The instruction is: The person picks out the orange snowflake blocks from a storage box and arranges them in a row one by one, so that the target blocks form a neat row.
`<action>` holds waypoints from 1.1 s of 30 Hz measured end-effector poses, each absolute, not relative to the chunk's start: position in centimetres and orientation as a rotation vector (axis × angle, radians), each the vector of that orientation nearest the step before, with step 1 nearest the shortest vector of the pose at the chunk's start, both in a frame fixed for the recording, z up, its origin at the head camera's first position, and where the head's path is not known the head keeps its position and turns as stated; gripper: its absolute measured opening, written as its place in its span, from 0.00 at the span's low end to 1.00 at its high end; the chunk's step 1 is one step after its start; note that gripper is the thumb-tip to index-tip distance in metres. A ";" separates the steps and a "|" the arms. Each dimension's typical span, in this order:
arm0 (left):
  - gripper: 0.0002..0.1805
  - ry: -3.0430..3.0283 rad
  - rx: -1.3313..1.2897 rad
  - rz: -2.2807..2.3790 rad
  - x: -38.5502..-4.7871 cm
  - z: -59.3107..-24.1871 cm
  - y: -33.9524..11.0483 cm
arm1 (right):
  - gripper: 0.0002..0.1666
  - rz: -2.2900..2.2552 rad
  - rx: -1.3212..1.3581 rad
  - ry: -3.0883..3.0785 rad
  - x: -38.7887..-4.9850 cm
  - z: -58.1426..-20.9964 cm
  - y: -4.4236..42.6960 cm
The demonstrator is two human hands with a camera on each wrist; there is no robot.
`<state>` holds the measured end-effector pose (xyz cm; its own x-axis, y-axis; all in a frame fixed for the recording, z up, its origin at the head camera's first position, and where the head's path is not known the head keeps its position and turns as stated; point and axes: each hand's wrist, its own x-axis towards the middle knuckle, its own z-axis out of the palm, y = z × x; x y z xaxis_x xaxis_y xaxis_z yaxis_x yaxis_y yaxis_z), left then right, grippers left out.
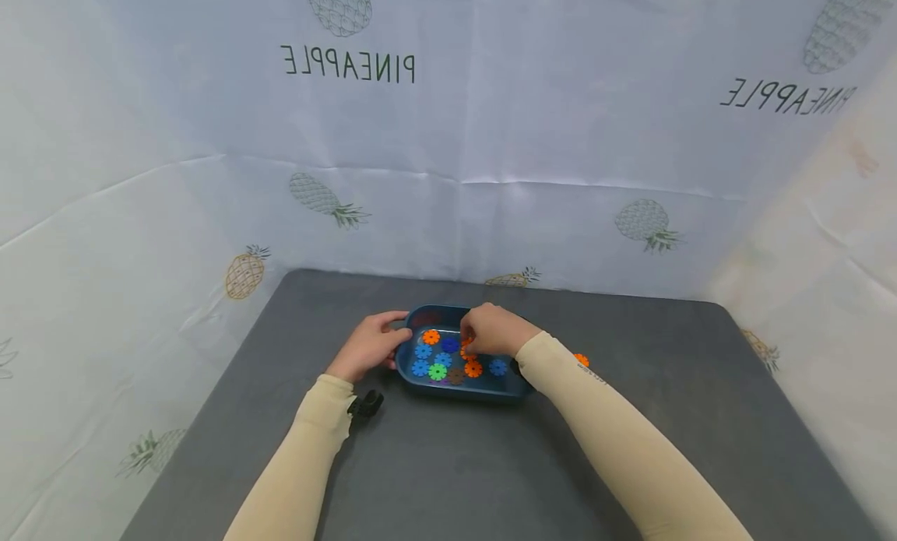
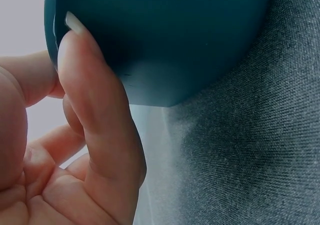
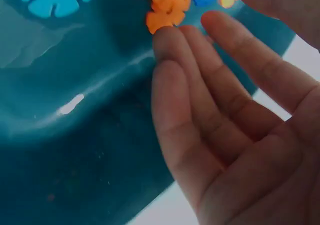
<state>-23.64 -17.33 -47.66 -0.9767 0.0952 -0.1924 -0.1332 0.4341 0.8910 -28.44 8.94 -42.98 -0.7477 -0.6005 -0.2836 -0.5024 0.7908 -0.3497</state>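
head view: the left hand (image 1: 371, 342) is clamped on the near end of the blue tray (image 1: 462, 393), which sits between the two hands. the right hand (image 1: 494, 328) reaches inside, fingers bunched at an orange disc (image 1: 464, 353); whether they pinch it or merely touch it, i cannot tell. more discs lie on the tray floor, mostly left of that hand, among them a green disc (image 1: 437, 372) and a brown disc (image 1: 455, 376). another orange piece (image 1: 581, 360) shows outside, just right of the right sleeve. the handling looks partway along: most visible pieces are in the tray, one is out, and the one at the right fingertips seems unsettled.
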 end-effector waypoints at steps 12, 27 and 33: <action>0.30 2.485 -0.029 1.548 -23.5 -47.5 -17.0 | 0.13 -0.290 -0.794 2.697 -28.0 -44.7 8.1; 0.30 2.501 -0.008 1.542 -23.6 -47.4 -17.1 | 0.12 -0.333 -0.736 2.719 -27.7 -44.6 7.2; 0.29 2.505 -0.013 1.543 -23.6 -47.5 -17.1 | 0.12 -0.311 -0.740 2.736 -27.5 -44.6 7.1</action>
